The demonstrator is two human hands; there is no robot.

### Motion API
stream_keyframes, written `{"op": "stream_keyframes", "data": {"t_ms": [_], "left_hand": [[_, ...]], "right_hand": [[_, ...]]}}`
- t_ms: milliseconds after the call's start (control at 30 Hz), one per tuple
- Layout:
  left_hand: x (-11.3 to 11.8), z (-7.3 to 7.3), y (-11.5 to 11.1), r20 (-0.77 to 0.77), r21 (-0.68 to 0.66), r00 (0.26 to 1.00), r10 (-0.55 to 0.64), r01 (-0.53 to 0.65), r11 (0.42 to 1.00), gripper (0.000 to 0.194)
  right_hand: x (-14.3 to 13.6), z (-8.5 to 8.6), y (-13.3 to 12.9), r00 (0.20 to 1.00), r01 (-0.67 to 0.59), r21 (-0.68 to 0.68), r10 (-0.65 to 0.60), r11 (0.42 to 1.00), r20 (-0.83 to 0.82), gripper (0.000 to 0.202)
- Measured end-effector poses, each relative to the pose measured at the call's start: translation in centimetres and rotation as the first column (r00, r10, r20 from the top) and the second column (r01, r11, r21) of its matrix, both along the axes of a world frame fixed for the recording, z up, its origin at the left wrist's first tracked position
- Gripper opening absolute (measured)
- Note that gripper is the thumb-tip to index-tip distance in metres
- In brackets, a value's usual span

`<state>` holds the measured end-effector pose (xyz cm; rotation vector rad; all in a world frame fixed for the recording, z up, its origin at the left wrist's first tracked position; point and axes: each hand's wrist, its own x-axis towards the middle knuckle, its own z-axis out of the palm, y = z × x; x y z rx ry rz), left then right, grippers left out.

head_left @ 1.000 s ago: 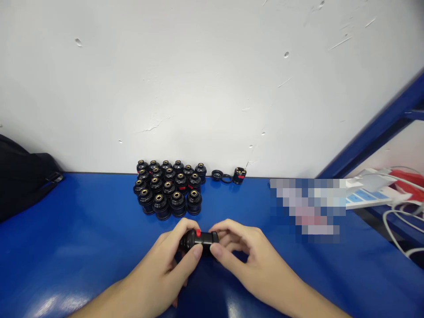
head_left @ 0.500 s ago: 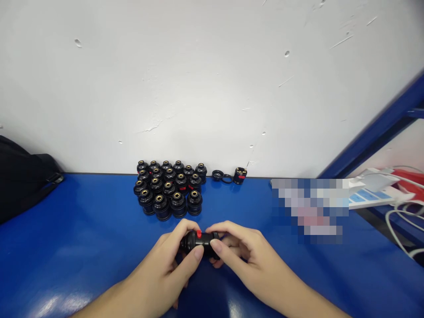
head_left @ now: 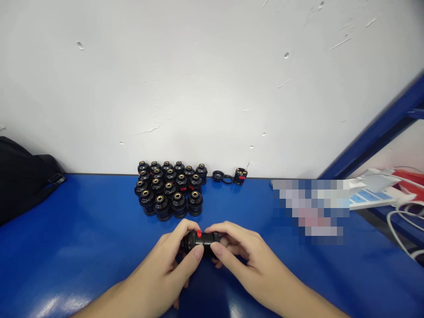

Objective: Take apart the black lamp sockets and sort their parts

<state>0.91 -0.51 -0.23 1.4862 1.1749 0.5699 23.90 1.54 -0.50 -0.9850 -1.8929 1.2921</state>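
Black cylindrical part (head_left: 199, 240) with a small red tab on its upper side is lying horizontally, long axis running left to right, just above the blue bench near its front middle. Both ends are being covered by fingers; only the mid-section is showing.

No text, label, brand, number or sign can be read anywhere in the view. The blurred patch (head_left: 309, 210) on the blue table (head_left: 82, 238) is pixelated, so anything written there is hidden. The white and blue sheets (head_left: 371, 196) at the right edge show coloured blocks only, too small to make out any writing. The small black parts (head_left: 168, 190) by the wall carry no legible marking.
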Motion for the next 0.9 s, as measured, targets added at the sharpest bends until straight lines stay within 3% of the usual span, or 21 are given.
{"op": "stream_keyframes", "data": {"t_ms": [100, 200, 300, 433, 533, 667, 767, 900], "left_hand": [[-0.03, 0.05, 0.04, 0.012, -0.012, 1.000, -0.004, 0.004, 1.000, 0.051], [-0.07, 0.05, 0.04, 0.024, -0.023, 1.000, -0.012, 0.013, 1.000, 0.051], [-0.11, -0.12, -0.04, 0.016, -0.018, 1.000, 0.001, -0.001, 1.000, 0.051], [-0.15, -0.33, -0.09, 0.009, -0.002, 1.000, 0.013, -0.013, 1.000, 0.051], [-0.17, -0.31, -0.01, 0.016, -0.012, 1.000, -0.005, 0.005, 1.000, 0.050], [-0.14, -0.21, 0.09, 0.030, -0.025, 1.000, -0.003, 0.003, 1.000, 0.051], [-0.05, -0.22, 0.03, 0.030, -0.021, 1.000, 0.004, -0.003, 1.000, 0.053], [-0.04, -0.28, -0.07, 0.024, -0.004, 1.000, 0.001, -0.001, 1.000, 0.051]], "right_hand": [[0.18, 0.00, 0.18, 0.998, -0.020, 0.084, 0.025, 0.996, -0.060, 0.021], [0.23, 0.21, 0.01, 0.996, -0.021, 0.157, 0.035, 0.987, -0.086, 0.028], [0.01, 0.19, -0.25, 0.998, 0.017, 0.129, -0.008, 0.992, -0.067, 0.035], [-0.19, -0.08, -0.13, 0.999, 0.040, 0.020, -0.040, 0.999, -0.028, 0.024], [0.06, -0.13, 0.05, 0.998, 0.019, 0.077, -0.015, 0.997, -0.055, 0.019], [0.35, 0.05, -0.18, 0.999, -0.003, 0.210, 0.012, 0.978, -0.042, 0.033], [0.20, 0.24, -0.51, 0.999, 0.010, 0.203, -0.019, 0.979, 0.042, 0.042], [0.00, 0.37, -0.53, 0.994, 0.028, 0.165, -0.045, 0.986, 0.100, 0.026]]}}
